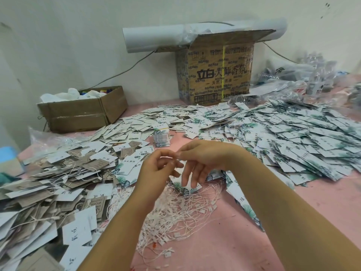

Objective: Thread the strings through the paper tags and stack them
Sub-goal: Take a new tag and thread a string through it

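My left hand (156, 169) and my right hand (203, 159) meet above the pink table, fingertips almost touching. Both pinch something small and thin between thumb and forefinger, apparently a string; it is too fine to see clearly. Below them lies a tangle of white strings (175, 208) with small plastic ends. A leaf-printed paper tag (125, 171) lies just left of my left hand. A neat stack of tags (161, 136) stands behind the hands. Threaded tags are heaped at the left (48, 182).
A big spread of leaf-printed tags (293, 137) covers the right side. A low cardboard box (82, 112) sits at the back left, a tall printed carton (218, 73) at the back centre with a white roll (156, 39) on top. Plastic bags (312, 79) pile at the far right.
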